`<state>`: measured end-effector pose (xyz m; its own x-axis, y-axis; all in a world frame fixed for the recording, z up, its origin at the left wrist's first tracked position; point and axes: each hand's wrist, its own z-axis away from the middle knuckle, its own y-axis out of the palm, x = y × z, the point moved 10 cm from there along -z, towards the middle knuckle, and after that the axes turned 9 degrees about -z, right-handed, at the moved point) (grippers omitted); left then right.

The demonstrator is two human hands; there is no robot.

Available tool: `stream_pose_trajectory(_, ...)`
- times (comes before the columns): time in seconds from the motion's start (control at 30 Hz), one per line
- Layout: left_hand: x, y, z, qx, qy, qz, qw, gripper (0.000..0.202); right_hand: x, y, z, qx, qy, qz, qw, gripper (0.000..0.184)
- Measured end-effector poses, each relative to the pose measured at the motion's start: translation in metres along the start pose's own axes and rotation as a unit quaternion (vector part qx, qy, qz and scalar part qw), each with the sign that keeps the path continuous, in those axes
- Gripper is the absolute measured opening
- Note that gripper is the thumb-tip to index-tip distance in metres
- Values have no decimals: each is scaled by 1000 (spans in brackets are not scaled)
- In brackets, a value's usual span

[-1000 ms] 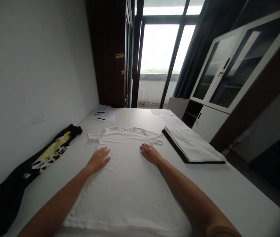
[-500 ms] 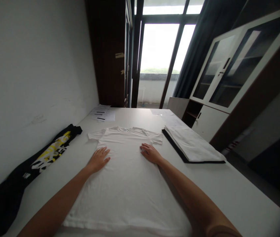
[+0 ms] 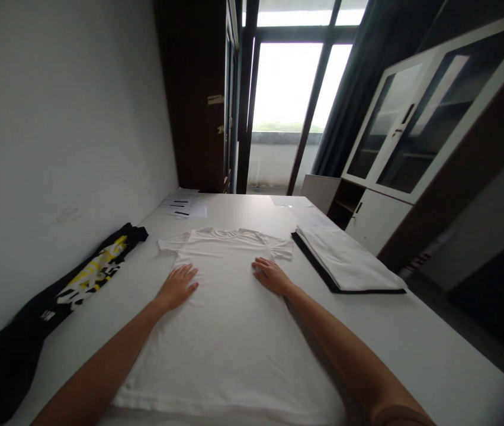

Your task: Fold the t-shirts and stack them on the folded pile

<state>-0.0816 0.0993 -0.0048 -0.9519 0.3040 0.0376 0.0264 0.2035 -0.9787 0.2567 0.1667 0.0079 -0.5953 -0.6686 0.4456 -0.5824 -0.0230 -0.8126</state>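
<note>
A white T-shirt [image 3: 229,331] lies spread out on the white table [image 3: 429,343], its collar at the far end and its hem toward me. My left hand [image 3: 178,288] rests flat on the shirt's left side, below the left sleeve, with fingers stretched out. On the opposite side, below the right sleeve, my right hand [image 3: 272,275] lies palm down on the fabric, fingers extended. Neither hand grips the cloth. Small wrinkles show across the chest and lower body of the shirt.
Dark clothing with a yellow and white print [image 3: 92,275] lies along the wall at left. Folded white cloth [image 3: 349,257] sits on a black piece at right. Paper sheets [image 3: 185,205] lie at the far left. A glass-door cabinet [image 3: 394,130] stands beyond the table's right edge.
</note>
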Motion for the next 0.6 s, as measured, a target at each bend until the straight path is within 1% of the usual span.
stream_pose_trajectory(0.17, 0, 1, 1, 5, -4, 3, 1000, 58, 1, 0, 0, 7, 5, 10, 1000, 45)
stream_pose_trajectory(0.6, 0, -1, 1, -1, -2, 10, 1000, 57, 1, -2, 0, -5, 4, -9, 1000, 44)
